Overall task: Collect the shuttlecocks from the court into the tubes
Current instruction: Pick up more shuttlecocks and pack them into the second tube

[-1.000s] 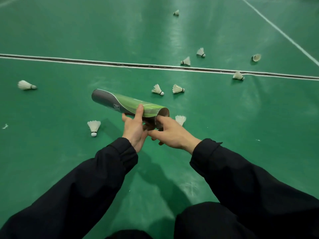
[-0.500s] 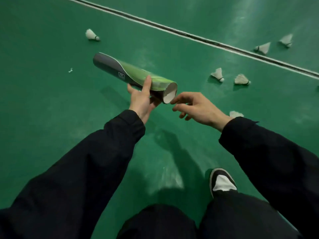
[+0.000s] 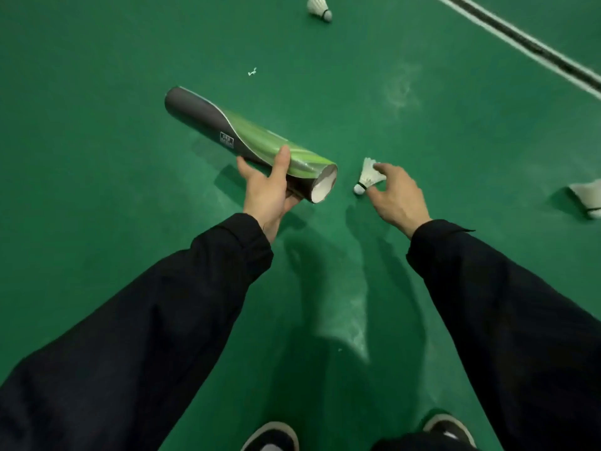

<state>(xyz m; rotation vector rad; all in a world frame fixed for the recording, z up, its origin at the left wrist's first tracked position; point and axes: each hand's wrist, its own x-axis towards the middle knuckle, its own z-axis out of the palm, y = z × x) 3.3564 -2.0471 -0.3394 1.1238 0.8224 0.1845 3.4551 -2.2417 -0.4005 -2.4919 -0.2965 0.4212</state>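
Item 1: tube [image 3: 247, 143], cylindrical, dark grey at the far end, green printed wrap toward the near end, small white label on the grey part. It is carried above the court floor [image 3: 97, 157], slanted, its closed end pointing up and to the left. The open mouth, pale inside, faces the lower right toward the right hand.

Item 2: left hand [image 3: 265, 190], grip clamped on the tube close to its open end, thumb laid over the green wrap, fingers curled beneath.

Item 3: shuttlecock [image 3: 367, 177], white feathers, white cork with a dark band, just to the right of the tube's mouth, cork pointing down and left. Whether it is touching the floor cannot be told.

Item 4: right hand [image 3: 395, 196], grip pinched on this shuttlecock, fingertips on the feather skirt.

Item 5: second shuttlecock [image 3: 320, 6], lying on the floor at the top edge of the view, well apart from the hands.

Item 6: third shuttlecock [image 3: 587, 198], on the floor at the right edge, partly cut off.

Item 7: court line [image 3: 520, 40], white with a dark strip, crossing the top right corner.

Item 8: small white scrap [image 3: 252, 72] on the floor beyond the tube.

Item 9: dark sleeves [image 3: 162, 320] on both arms; dark shoes [image 3: 271, 437] at the bottom edge.
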